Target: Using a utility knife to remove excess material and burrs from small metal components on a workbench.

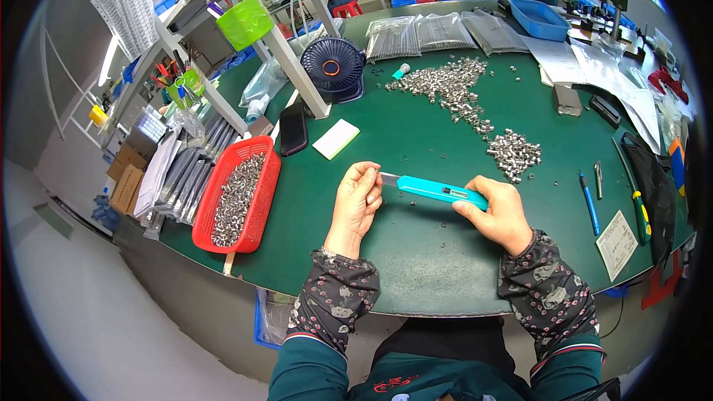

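My right hand point(501, 212) is wrapped round the handle of a teal utility knife point(434, 188), its blade out and pointing left. The blade's tip meets the fingertips of my left hand point(356, 204), which are pinched together. Whatever is between those fingers is too small and covered to name. Beyond the knife lies a small heap of shiny metal ring-like parts point(514, 154). A larger spread of the same parts point(445, 85) reaches farther back. To the left, a red plastic basket point(271, 178) holds many small metal parts.
On the green table point(297, 252) stand a dark blue fan point(332, 67), a black phone point(293, 129) and a pale yellow pad point(336, 139). At right lie a blue pen point(589, 203), a paper card point(616, 245) and a screwdriver point(640, 215). A blue tray point(538, 20) sits at the back.
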The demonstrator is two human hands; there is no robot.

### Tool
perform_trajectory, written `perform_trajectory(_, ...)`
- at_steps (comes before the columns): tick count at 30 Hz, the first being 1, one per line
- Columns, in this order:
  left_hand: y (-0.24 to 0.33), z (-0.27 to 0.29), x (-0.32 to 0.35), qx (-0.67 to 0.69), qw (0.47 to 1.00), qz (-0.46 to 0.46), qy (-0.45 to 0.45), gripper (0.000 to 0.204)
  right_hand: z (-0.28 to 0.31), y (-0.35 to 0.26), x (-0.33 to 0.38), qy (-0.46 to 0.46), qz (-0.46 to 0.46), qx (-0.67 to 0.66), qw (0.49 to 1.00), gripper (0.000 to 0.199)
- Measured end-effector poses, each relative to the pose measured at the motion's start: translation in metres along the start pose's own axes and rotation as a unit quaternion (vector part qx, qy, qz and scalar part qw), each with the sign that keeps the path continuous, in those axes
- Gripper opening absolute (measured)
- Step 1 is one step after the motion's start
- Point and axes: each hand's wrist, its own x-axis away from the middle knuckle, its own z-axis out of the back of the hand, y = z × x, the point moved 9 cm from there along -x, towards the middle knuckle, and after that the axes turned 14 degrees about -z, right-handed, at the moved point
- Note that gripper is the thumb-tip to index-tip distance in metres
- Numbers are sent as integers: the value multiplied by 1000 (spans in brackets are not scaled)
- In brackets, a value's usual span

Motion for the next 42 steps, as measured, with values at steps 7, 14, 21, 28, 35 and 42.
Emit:
perform_trajectory(7, 2, -7, 2, 24, 1000, 11, 0, 12, -3, 5, -2, -20, -23, -5, 1000, 31)
perform_trajectory(14, 0, -6, 2, 7, 1000, 12, -17, 13, -8, 10, -3, -37, -41, 16, 998, 33)
perform_trajectory(21, -4, -2, 3, -14, 1000, 23, -1, 14, -8, 11, -4, -48, -47, 17, 998, 33)
perform_trajectory(28, -3, -1, 3, -43, 999, 20, 12, 15, -1, 4, -2, -1, -27, 37, 999, 30)
perform_trajectory(35, -5, 0, 3, -52, 998, 26, 11, 18, 6, -8, 4, 56, 32, 71, 995, 26)
perform_trajectory(42, -6, 0, 3, -73, 997, 34, 6, 24, 7, -11, 5, 71, 58, 79, 993, 25)
